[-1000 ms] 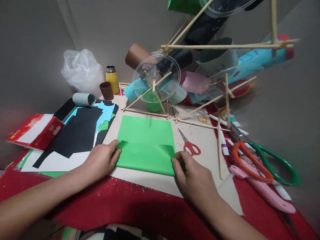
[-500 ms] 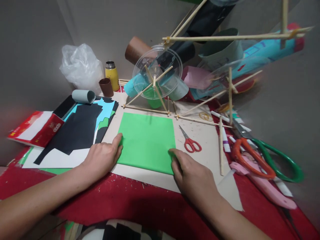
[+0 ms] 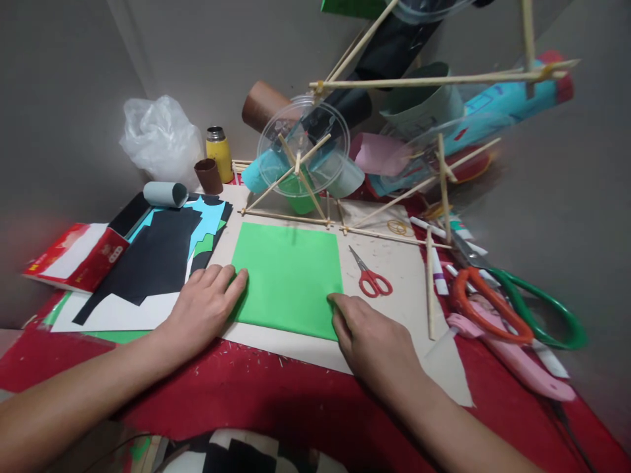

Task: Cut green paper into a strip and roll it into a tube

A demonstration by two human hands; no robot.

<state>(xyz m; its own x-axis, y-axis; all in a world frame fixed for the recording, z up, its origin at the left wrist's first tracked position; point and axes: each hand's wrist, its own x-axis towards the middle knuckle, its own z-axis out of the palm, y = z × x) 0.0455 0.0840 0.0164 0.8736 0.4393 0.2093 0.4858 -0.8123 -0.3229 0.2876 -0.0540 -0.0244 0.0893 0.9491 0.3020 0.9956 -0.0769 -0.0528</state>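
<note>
A green sheet of paper (image 3: 288, 276), its near edge looking like a fold, lies on the beige board (image 3: 315, 353). My left hand (image 3: 210, 299) rests at the sheet's left edge, fingers stretched out and thumb side touching the paper. At the right edge, my right hand (image 3: 369, 332) has its fingers curled, with the fingertips closed on the sheet's border. Small red-handled scissors (image 3: 372, 279) lie just right of the sheet, blades partly apart, touched by neither hand.
Behind the sheet stands a stick frame (image 3: 290, 215) with plastic discs and coloured paper tubes, overhanging the right side. Black paper (image 3: 158, 253) and a red packet (image 3: 76, 256) lie left. Large scissors (image 3: 493, 305) and a pink glue gun (image 3: 527, 368) lie right. A yellow bottle (image 3: 219, 157) stands behind.
My left hand's fingers have lifted and straightened along the paper's left edge. My right hand stays at the right edge. The view has shifted slightly.
</note>
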